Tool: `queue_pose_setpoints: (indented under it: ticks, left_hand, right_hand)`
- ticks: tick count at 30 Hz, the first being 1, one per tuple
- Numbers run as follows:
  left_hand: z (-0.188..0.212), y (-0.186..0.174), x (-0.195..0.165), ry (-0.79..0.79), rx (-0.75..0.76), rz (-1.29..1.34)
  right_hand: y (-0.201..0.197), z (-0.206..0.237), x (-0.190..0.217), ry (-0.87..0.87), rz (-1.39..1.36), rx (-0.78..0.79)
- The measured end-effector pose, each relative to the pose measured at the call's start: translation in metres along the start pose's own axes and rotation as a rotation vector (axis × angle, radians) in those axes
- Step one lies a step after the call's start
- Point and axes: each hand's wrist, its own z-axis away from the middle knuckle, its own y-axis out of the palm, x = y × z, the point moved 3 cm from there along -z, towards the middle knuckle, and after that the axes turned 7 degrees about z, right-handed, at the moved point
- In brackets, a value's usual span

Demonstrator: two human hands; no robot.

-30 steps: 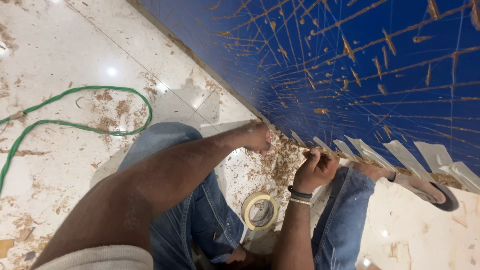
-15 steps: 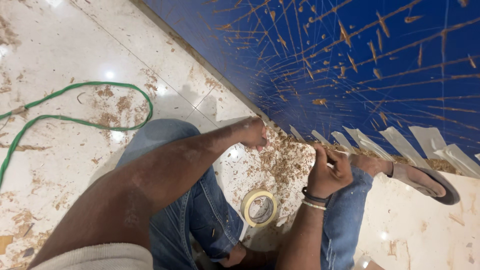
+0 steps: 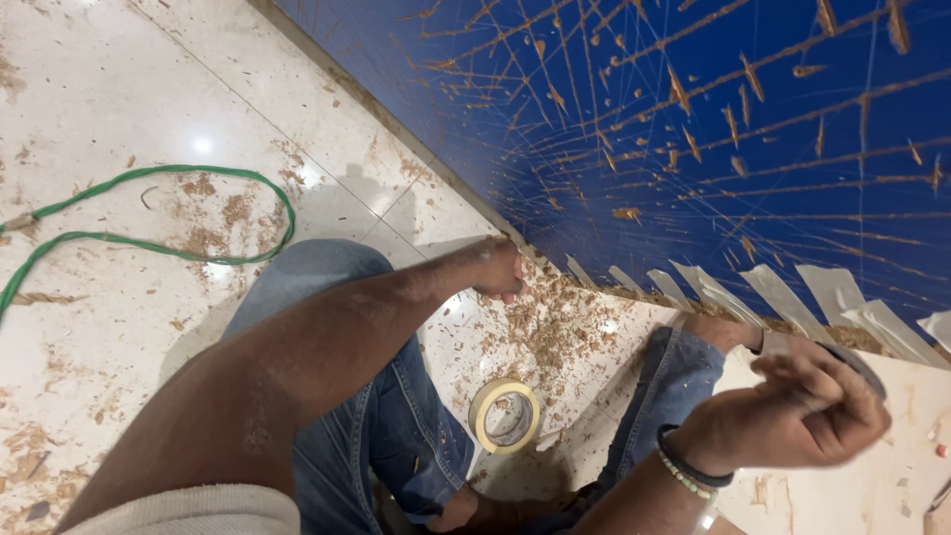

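Observation:
I sit on a pale tiled floor facing a blue wall [image 3: 693, 129] crossed by thin strings and dabs of brown putty. My left hand [image 3: 497, 267] rests at the foot of the wall among brown crumbs, with its fingers curled down against the floor. My right hand [image 3: 807, 411] is raised in front of my right knee. It is blurred, with the fingers bunched together, and I cannot make out anything in it. A roll of beige masking tape [image 3: 505, 416] lies flat on the floor between my legs.
Several strips of pale tape [image 3: 792, 292] run along the base of the wall to the right. A green hose [image 3: 149, 213] loops over the floor at the left. Brown debris [image 3: 555, 327] is scattered by the wall.
My right hand has pulled back from the foot of the wall, toward me and to the right. My left hand has stayed at the wall base. The view has shifted slightly.

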Motion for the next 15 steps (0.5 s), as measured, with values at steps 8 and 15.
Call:
queue_pose_setpoints:
  ticks: [8,15]
  left_hand:
    - [-0.005,0.005,-0.001,0.092,0.073,0.216]
    - [0.010,0.004,-0.022,0.142,0.200,0.346]
  right_hand:
    - [0.060,0.119,-0.037,0.513,0.268,0.614]
    - [0.068,0.135,-0.023,1.016,-0.165,0.774]
